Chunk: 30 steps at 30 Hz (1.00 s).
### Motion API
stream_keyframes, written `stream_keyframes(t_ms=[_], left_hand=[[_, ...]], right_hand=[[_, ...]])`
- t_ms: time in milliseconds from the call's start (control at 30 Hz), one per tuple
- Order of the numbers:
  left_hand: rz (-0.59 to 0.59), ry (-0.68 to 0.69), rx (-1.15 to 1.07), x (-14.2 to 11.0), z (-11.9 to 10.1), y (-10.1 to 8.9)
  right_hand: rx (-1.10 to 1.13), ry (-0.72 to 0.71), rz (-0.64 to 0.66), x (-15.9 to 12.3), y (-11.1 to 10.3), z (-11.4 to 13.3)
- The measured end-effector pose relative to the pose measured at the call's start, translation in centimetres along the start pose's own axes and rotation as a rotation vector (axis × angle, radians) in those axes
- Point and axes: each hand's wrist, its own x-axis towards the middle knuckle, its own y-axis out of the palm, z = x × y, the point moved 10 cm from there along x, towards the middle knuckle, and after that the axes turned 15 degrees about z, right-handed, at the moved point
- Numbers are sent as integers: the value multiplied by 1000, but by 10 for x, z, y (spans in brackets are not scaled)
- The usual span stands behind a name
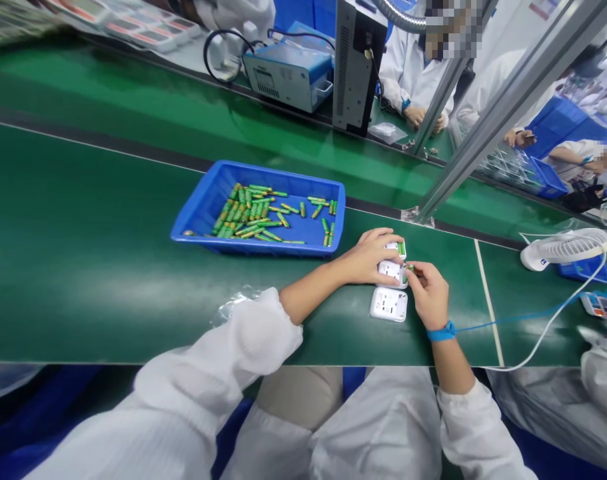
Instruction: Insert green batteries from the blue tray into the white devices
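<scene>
My left hand point(368, 257) lies over two small white plastic devices, its fingers bent around their left side and gripping the middle device point(390, 272). Green batteries show in the upper device point(401, 249), partly hidden by my fingers. At the right edge of the middle device, my right hand point(430, 293) pinches a green battery point(410, 268) between thumb and fingertips. A blue wrist strap with a cord circles my right wrist. Closest to me sits a third white device point(388, 304), flat on the green bench, with no hand touching it.
A blue tray point(263, 248) of loose green batteries stands left of my hands. Clear plastic film point(236, 303) lies near my left sleeve. A metal post point(483, 140) rises behind. To the right are a white fan point(566, 248) and its cable. Co-workers sit across and beside me.
</scene>
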Motion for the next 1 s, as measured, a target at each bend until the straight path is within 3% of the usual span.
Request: stream_keyframes(t_ms=[233, 500, 633, 800, 1000], left_hand=[[4, -26, -2, 1, 2, 1], [9, -18, -8, 0, 1, 0], [12, -4, -19, 0, 0, 0], [5, 17, -40, 0, 0, 0], [3, 19, -45, 0, 0, -1]], right_hand=[[-342, -207, 201, -1, 5, 21], [-413, -265, 311, -10, 9, 19], [-319, -240, 240, -14, 3, 19], [-198, -100, 128, -13, 1, 11], [-166, -33, 102, -14, 6, 14]])
